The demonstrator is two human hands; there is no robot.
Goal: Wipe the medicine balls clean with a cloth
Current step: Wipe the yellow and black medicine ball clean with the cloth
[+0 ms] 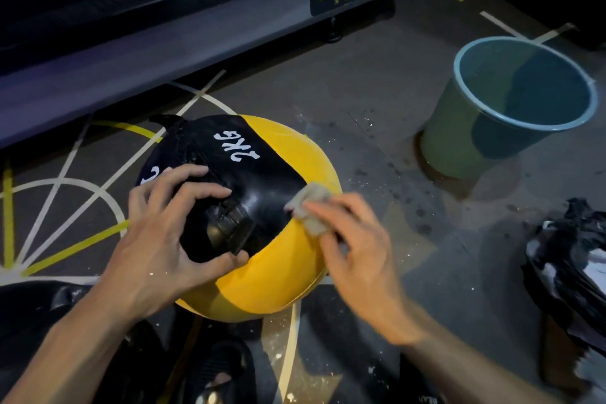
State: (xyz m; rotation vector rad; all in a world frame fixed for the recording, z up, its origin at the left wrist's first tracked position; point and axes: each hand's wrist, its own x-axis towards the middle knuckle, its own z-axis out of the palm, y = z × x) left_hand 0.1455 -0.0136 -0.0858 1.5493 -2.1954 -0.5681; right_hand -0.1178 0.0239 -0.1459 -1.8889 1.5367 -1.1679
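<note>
A dark gym floor (pixel 377 102) painted with white and yellow lines is filling the view, speckled with pale crumbs and damp spots. Along the top, the grey base of a treadmill (pixel 203 23) carrying a "Body Strong" label is running across the frame. The medicine ball (pixel 262 256), black and yellow with "2KG" printed in white, is sitting on the floor in the middle, close in front of the person. The left hand (pixel 164 239) is resting on the ball's black panel, fingers spread and curved over it, thumb pressing near the seam with the yellow. The right hand (pixel 354 246) is pressing a small pale cloth (pixel 310 207) against the ball where black meets yellow; its fingers are curling round the cloth, somewhat blurred. To the right, well apart from the ball, a blue-rimmed bucket (pixel 442 141) is standing upright on the floor. At the right edge a crumpled black plastic bag (pixel 567 259) is lying. Dark footwear (pixel 216 374) is showing at the bottom edge, just below the ball.
</note>
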